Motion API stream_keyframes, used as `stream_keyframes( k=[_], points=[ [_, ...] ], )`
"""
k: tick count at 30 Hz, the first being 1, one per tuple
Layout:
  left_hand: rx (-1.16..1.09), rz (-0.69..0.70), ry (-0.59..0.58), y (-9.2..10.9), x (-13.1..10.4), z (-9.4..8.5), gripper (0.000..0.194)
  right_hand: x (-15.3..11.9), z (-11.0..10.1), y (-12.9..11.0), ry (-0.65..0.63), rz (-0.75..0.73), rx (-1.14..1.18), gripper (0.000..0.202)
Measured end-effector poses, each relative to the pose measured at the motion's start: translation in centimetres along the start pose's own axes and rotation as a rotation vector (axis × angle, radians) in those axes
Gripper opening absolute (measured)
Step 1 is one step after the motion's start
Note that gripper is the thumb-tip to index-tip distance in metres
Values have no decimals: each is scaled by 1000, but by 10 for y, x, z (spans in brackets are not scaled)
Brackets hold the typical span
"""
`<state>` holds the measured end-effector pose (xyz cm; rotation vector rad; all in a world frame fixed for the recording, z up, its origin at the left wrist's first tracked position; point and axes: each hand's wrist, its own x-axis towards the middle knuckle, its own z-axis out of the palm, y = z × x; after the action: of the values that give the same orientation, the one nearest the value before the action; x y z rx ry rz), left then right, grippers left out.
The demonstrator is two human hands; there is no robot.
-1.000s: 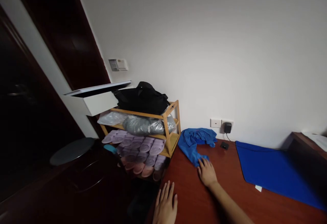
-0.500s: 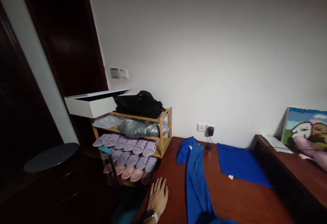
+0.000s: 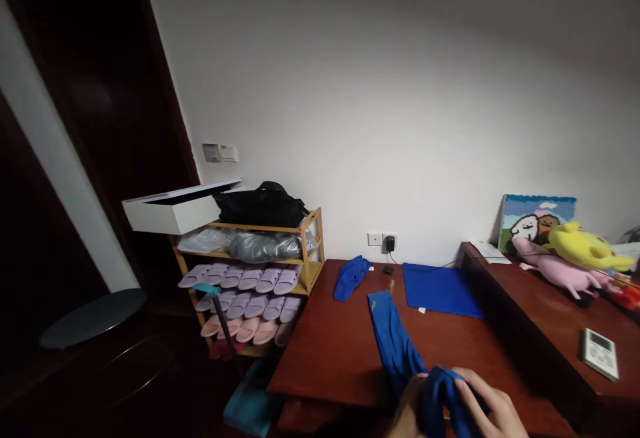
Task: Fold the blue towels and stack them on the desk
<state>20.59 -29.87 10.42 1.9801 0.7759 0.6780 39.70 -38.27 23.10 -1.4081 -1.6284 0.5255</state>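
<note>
A long strip of blue cloth [image 3: 393, 335] runs over the reddish-brown table toward me, and its near end is bunched up in my hands at the bottom of the view. My left hand [image 3: 409, 408] is closed around the bunch from the left, its fingers partly hidden by the fabric. On the right side my right hand [image 3: 493, 406] grips the same cloth, with bent fingers over its folds. What kind of garment or fabric it is I cannot make out. A small crumpled blue cloth [image 3: 351, 278] lies beyond its far end, apart from it.
A flat blue cloth [image 3: 443, 289] lies near the wall by a socket with a black plug [image 3: 390, 243]. The raised ledge at right holds a remote control [image 3: 600, 353] and plush toys [image 3: 587, 245]. Left of the table stands a rack [image 3: 315, 251] with slippers.
My left hand has left the table's left edge and taken hold of the cloth; my right hand has come into view. The strip has slid nearer, away from the crumpled cloth. The view turned right.
</note>
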Motion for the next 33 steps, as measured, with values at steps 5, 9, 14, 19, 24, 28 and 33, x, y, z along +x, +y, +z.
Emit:
stream_keyframes(
  k=[5, 9, 14, 19, 24, 28, 33],
  points=[
    [-321, -74, -57, 64, -25, -7, 73, -14, -36, -3, 76, -48, -77, 41],
    [-891, -107, 101, 94, -25, -17, 64, -12, -59, -15, 156, -109, -125, 41],
    [-1312, -66, 169, 140, -2, -68, 60, 13, -83, -61, 30, -197, -257, 39],
    [-1016, 12, 214, 207, 12, -148, 81, 58, -105, -102, -52, -292, -369, 43],
    [-430, 127, 307, 263, 34, -160, 53, 95, -93, -147, -27, -385, -119, 57],
    [-361, 59, 453, 277, 42, -158, 50, 116, -75, -183, -123, -347, 76, 54],
    [-307, 212, 207, 254, 25, -177, 66, 126, -81, -206, -10, -337, -93, 39]
  ],
)
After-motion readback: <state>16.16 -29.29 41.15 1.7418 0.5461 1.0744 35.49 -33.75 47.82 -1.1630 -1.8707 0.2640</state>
